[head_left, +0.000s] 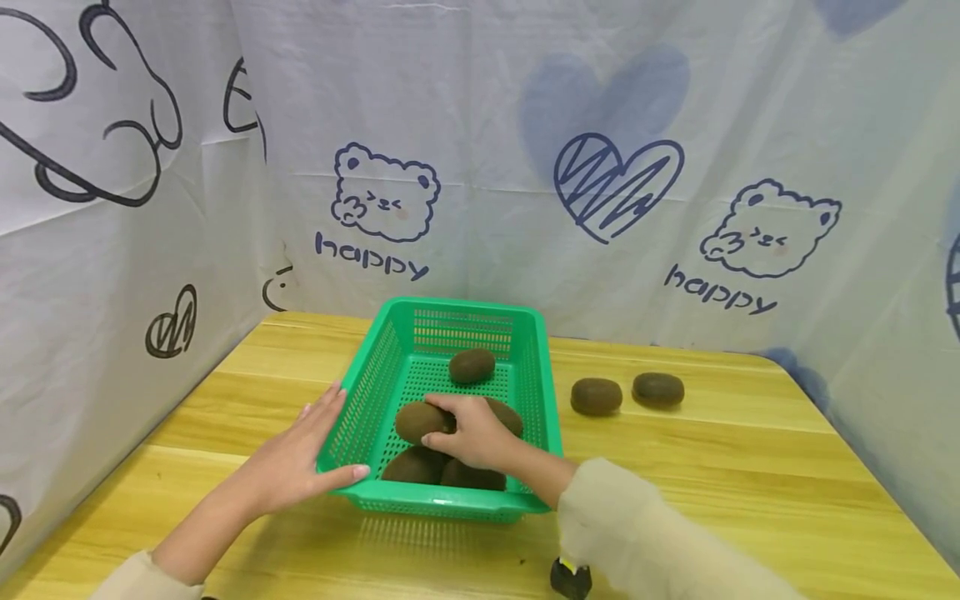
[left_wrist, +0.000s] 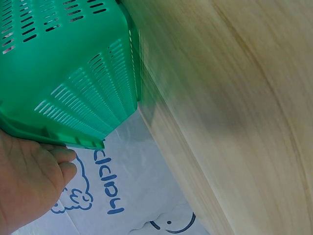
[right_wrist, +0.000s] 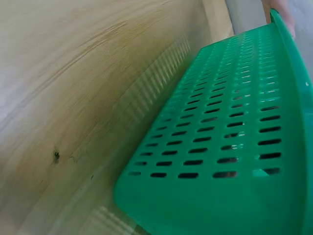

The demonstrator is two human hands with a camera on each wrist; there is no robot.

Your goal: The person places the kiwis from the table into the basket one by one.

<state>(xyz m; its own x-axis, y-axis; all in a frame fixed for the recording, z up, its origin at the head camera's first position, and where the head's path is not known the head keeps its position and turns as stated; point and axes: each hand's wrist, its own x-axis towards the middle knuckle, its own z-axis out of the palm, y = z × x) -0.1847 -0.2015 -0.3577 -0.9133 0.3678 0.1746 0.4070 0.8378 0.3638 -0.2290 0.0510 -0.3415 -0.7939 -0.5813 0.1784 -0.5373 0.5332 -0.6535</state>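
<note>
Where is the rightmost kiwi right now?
In the head view, the rightmost kiwi lies on the table to the right of the green basket, with another kiwi just to its left.

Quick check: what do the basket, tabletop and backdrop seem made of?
Basket: probably moulded plastic, smooth and fairly glossy; regular slots and bright highlights suggest it.
Tabletop: wood or a wood-look laminate, slight sheen; grain streaks show, but the core is uncertain.
Backdrop: likely thin printed cloth or sheeting, given its soft creases.
</note>
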